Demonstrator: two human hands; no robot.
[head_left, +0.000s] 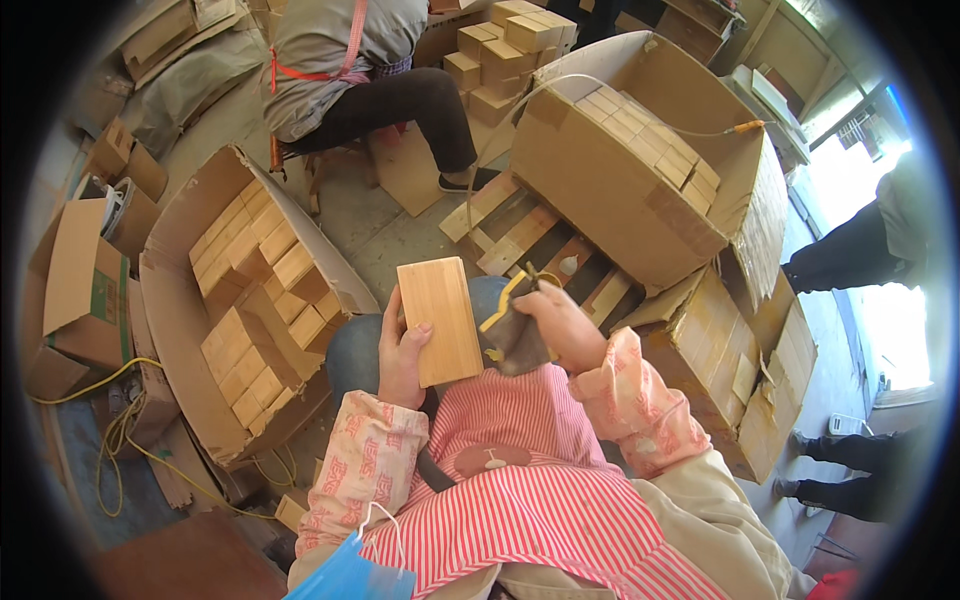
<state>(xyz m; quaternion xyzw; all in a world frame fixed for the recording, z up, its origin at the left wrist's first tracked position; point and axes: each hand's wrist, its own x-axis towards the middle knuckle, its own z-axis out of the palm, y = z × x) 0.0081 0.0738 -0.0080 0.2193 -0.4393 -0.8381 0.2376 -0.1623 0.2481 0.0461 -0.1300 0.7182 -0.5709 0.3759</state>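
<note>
One wooden block (440,322): held in front of our striped apron (530,430).
Left hand (400,352): we pinch the block's left edge, thumb on its face.
Right hand (562,322): closed around a dark, yellow-edged piece (520,343), just beside our block.
Left carton (178,340): stacked blocks (240,352) inside.

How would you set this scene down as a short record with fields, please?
Left hand: holds a pale wooden block
Right hand: grips a dark, yellow-edged piece, exact kind unclear
Contact: cannot tell whether block and piece touch
Clothing: pink-and-white striped apron
Left side: open cardboard box holding more blocks
Ahead, right: large open carton holding similar blocks, by a slatted pallet
Co-worker: seated person ahead
</note>
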